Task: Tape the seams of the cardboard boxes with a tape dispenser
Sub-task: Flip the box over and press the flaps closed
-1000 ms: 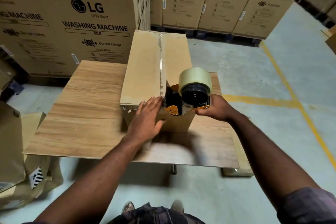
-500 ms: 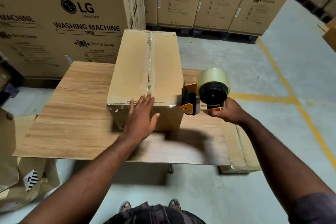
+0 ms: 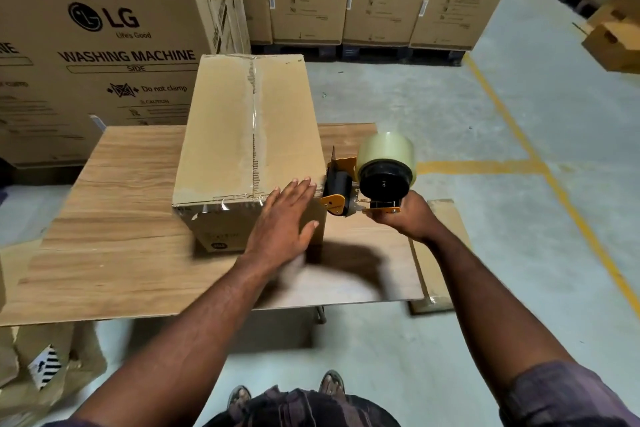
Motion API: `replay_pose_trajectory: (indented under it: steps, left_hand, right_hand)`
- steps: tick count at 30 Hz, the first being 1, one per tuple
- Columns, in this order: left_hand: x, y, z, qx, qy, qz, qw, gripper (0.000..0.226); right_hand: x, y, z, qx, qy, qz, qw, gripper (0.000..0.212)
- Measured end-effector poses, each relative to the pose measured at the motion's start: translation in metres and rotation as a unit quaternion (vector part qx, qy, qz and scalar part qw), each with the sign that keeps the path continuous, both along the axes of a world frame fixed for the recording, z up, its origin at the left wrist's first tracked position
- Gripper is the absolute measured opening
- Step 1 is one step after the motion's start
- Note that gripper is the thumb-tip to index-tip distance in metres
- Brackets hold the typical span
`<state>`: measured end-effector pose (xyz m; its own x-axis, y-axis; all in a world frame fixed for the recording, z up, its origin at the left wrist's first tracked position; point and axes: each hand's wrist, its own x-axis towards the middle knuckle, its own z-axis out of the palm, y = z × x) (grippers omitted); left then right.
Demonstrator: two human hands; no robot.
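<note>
Box braced, dispenser lifted clear to its right

Your left hand (image 3: pixel 282 218) lies with straight, spread fingers over the near right corner of the cardboard box (image 3: pixel 225 135), which stands in the middle of the bench (image 3: pixel 121 236), toward its far edge. Your right hand (image 3: pixel 407 218) curls round the handle of the tape dispenser (image 3: pixel 360 184), held just beside the box's right face. Clear tape appears to run down the top seam (image 3: pixel 254 114), so this step looks like finishing that strip: press the flat palm along the near edge so the tape's tail (crinkled there, as far as the blur allows) beds down over the lip. Hold the box firm as you rub, and mind the dispenser's toothed blade, which sits close to your left fingertips (image 3: pixel 304 182).
</note>
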<state>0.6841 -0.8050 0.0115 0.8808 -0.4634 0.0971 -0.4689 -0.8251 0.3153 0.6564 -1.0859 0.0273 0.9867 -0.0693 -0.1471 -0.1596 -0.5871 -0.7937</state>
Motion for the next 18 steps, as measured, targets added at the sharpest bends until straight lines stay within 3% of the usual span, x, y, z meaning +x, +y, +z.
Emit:
replay_pose_trajectory:
  steps: [4, 9, 18]
  left_hand:
    - [-0.001, -0.001, 0.0, 0.0, -0.002, 0.004, 1.0, 0.076]
    - [-0.004, -0.003, -0.004, 0.002, -0.031, 0.003, 1.0, 0.076]
    - [-0.003, -0.01, -0.009, -0.002, -0.032, 0.03, 0.999, 0.076]
  right_hand:
    - [-0.01, -0.012, -0.011, -0.039, 0.016, -0.036, 0.998, 0.038]
    - [-0.016, -0.016, -0.02, -0.046, 0.05, -0.042, 0.997, 0.021]
    - [-0.002, -0.003, -0.005, -0.067, 0.055, -0.006, 0.996, 0.022]
